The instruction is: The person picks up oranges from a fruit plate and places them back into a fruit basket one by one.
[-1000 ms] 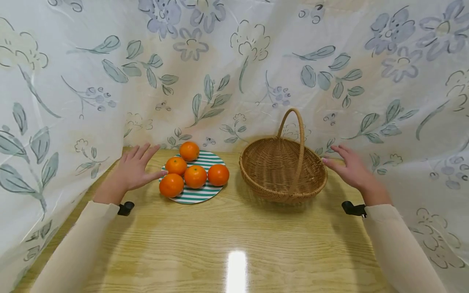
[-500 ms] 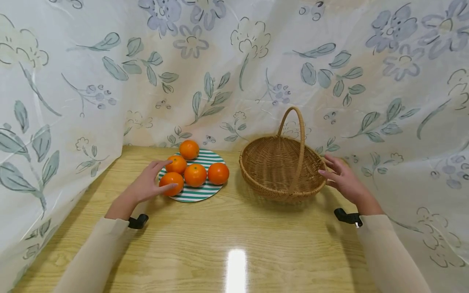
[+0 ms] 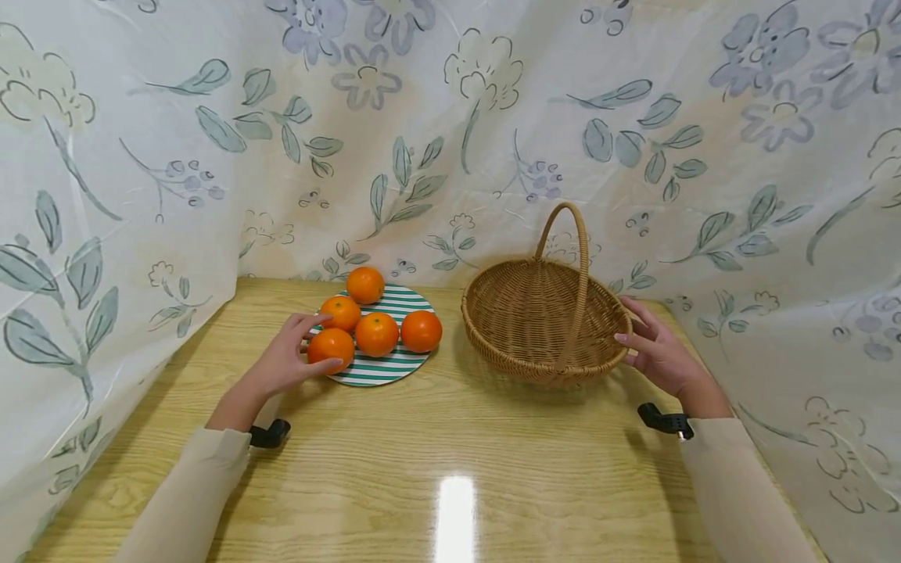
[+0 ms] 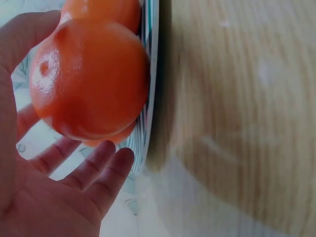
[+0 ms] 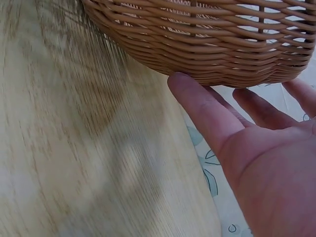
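Having moved inward, the left hand [image 3: 287, 360] loosely cups the lower-left orange [image 3: 333, 344] on the left-of-centre plate [image 3: 369, 376] and the right hand [image 3: 665, 356], fingers nearly straight, touches the basket [image 3: 517, 364] by its right edge, putting both within reach, with room across the lower-frame tabletop [image 3: 366, 461] and cloth [image 3: 394, 188] close behind.

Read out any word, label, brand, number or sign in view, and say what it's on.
None can be read.
The oranges and wicker basket show no labels; the striped plate and floral sheet show only patterns.
Any marks on the black wrist mounts are too small to read.
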{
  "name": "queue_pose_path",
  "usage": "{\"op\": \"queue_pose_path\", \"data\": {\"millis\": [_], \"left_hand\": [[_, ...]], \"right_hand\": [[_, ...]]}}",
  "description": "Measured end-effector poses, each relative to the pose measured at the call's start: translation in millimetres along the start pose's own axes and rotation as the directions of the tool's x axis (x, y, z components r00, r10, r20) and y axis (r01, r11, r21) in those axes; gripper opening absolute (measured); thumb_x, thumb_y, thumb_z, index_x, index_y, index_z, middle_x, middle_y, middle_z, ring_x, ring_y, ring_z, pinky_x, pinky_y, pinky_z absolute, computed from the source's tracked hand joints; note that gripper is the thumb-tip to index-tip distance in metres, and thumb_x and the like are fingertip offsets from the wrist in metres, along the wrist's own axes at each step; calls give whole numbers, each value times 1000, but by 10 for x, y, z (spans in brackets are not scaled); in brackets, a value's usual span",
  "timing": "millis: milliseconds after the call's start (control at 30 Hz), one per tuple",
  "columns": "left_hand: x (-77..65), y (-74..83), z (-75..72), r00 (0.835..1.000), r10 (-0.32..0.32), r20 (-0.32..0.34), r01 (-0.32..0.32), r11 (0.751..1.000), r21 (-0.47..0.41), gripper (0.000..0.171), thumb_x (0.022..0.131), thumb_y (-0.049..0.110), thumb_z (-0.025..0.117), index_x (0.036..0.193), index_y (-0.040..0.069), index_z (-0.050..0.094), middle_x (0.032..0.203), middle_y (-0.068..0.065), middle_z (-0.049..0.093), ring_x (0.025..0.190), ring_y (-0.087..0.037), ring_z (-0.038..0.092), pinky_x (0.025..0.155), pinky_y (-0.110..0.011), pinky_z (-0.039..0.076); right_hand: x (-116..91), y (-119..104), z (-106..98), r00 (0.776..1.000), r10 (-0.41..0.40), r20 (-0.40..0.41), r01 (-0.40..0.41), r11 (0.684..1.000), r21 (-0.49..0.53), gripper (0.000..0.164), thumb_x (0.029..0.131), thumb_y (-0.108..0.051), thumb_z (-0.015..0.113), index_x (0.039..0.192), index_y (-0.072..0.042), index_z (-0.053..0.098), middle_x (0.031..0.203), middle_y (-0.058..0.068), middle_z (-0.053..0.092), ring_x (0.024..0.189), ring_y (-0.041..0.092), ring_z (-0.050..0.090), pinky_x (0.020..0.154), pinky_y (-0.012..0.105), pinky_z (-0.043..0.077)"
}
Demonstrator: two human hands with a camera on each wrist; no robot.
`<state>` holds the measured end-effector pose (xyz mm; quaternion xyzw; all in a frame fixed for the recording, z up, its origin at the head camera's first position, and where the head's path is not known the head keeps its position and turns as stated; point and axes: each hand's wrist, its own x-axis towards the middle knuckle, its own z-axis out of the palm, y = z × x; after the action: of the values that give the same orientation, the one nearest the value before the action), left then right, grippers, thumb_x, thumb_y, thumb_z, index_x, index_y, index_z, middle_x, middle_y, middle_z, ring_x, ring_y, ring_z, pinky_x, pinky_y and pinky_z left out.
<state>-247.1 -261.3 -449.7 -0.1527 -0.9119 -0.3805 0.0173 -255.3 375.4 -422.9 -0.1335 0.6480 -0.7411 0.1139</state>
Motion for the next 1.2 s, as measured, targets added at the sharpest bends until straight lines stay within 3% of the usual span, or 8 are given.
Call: {"op": "queue_pose_path", "data": {"millis": [233,467,733,967,1200], "left_hand": [[-1,-16,68,1000,-27,-16,26,999,-40,78,85,36,85,148,10,48,133,-19,43,120,-40,53,103,-56,48],[-14,-35,93,997,-72,-13,71,995,-65,79,85,40,85,148,10,47,142,-21,44,125,-43,51,106,-61,47],[-46,12,84,994,-105,-17,104,992,-77,80,85,42,84,147,9,47,146,-20,46,123,-41,51,100,-54,50],[-23,67,48,993,-107,-53,101,990,-100,82,83,44,85,148,11,46,149,-18,47,122,-38,54,95,-48,54],[55,254,23,994,-56,-99,44,992,-114,83,82,47,85,148,14,48,147,-14,50,120,-37,56,96,-55,55]], "right_hand": [[-1,25,-39,1000,11,3,-11,1000,21,77,104,4,48,166,-19,9,150,9,35,123,15,63,92,36,60],[-24,23,-42,1000,9,16,-10,999,42,79,104,4,48,167,-21,7,151,7,34,125,16,62,92,36,60],[-15,45,-65,1000,25,9,-26,999,45,78,104,4,48,166,-28,14,151,7,32,125,16,62,93,36,60],[-9,49,-69,1000,27,7,-28,999,39,80,103,4,49,166,-27,12,151,7,31,125,16,63,93,36,60],[0,53,-49,999,34,4,-34,998,46,81,103,5,49,167,-23,7,151,7,32,125,15,63,94,36,60]]}}
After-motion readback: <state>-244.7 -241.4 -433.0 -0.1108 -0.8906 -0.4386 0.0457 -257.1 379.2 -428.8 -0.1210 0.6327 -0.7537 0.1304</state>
